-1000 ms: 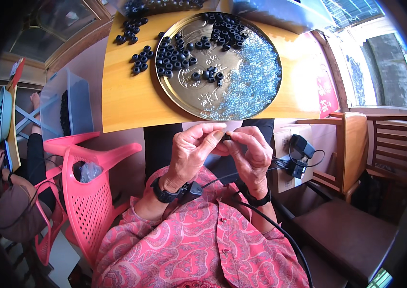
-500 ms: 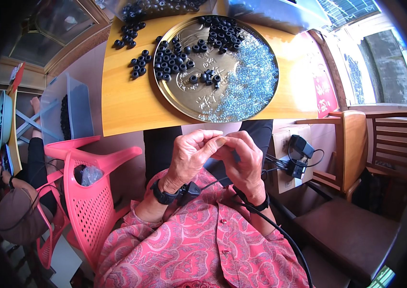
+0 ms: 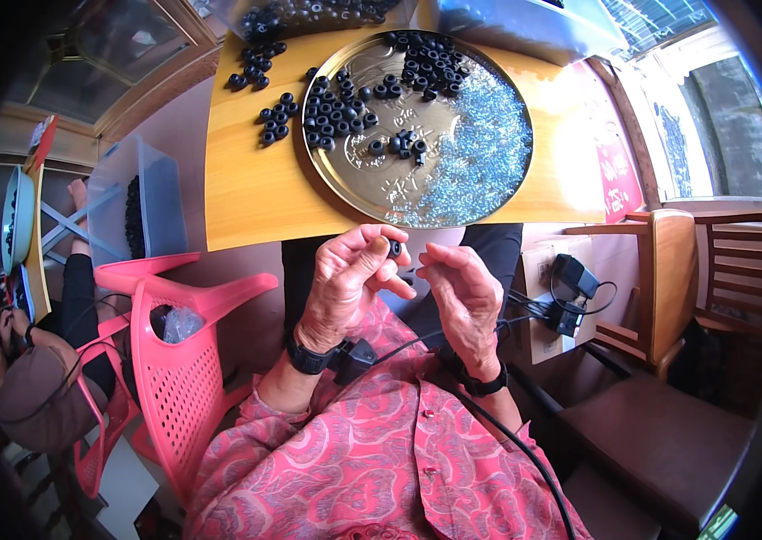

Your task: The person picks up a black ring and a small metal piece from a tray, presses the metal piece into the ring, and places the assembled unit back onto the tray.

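Between the thumb and forefinger of my left hand (image 3: 345, 283) is a small black ring-shaped piece (image 3: 394, 248), its hole showing. My right hand (image 3: 464, 297) is a little apart from it, thumb and fingertips drawn together in a pinch; anything between them is too small to make out. Both hands are above my lap, just in front of the table edge. Beyond them lies a round metal tray (image 3: 345, 193). On it are black ring-shaped pieces (image 3: 331, 117) in groups and a wide spread of tiny clear bluish pieces (image 3: 480, 153).
More black pieces (image 3: 275, 117) lie on the wooden table (image 3: 251, 202). Clear bins (image 3: 525, 31) stand at its far side. A pink plastic chair (image 3: 179, 360) is on my left, with another person (image 3: 44, 396) beyond. Right are a cardboard box (image 3: 538, 270), black adapters, cables and wooden chairs.
My hands, joined at the fingertips before, have moved apart. The black piece now shows in my left fingers. The view has shifted slightly, so the table appears farther right.
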`<state>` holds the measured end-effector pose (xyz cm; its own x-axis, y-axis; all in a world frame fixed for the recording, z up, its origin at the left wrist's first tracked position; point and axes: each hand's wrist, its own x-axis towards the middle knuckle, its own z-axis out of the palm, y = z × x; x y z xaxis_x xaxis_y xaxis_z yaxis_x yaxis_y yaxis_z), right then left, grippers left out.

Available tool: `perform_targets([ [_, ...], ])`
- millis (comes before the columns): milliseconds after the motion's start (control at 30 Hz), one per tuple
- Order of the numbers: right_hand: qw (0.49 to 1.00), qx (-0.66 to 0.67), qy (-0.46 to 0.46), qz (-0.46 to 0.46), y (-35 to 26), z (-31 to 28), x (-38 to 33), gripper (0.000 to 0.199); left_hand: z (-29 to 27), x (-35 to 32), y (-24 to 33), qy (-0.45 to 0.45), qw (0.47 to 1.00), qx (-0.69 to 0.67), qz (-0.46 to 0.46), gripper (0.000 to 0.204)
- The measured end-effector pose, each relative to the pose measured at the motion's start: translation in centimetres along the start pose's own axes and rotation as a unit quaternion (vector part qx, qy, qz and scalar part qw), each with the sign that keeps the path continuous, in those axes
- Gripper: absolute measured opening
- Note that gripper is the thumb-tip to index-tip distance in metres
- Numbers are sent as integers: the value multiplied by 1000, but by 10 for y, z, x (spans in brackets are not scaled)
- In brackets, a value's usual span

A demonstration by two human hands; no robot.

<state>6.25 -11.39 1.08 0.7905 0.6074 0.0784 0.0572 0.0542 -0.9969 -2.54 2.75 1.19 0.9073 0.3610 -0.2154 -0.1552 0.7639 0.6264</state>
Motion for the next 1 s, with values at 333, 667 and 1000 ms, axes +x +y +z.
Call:
perform_targets([
  [333,970,62,-145,184,-36,18,16,55,17,-7,-4,-25,997,29,61,27],
  [667,954,241,-109,140,-27,28,15,61,16,-2,0,-32,998,10,62,25],
  [1000,980,160,-91,75,-14,11,11,34,19,12,27,61,995,25,69,14],
])
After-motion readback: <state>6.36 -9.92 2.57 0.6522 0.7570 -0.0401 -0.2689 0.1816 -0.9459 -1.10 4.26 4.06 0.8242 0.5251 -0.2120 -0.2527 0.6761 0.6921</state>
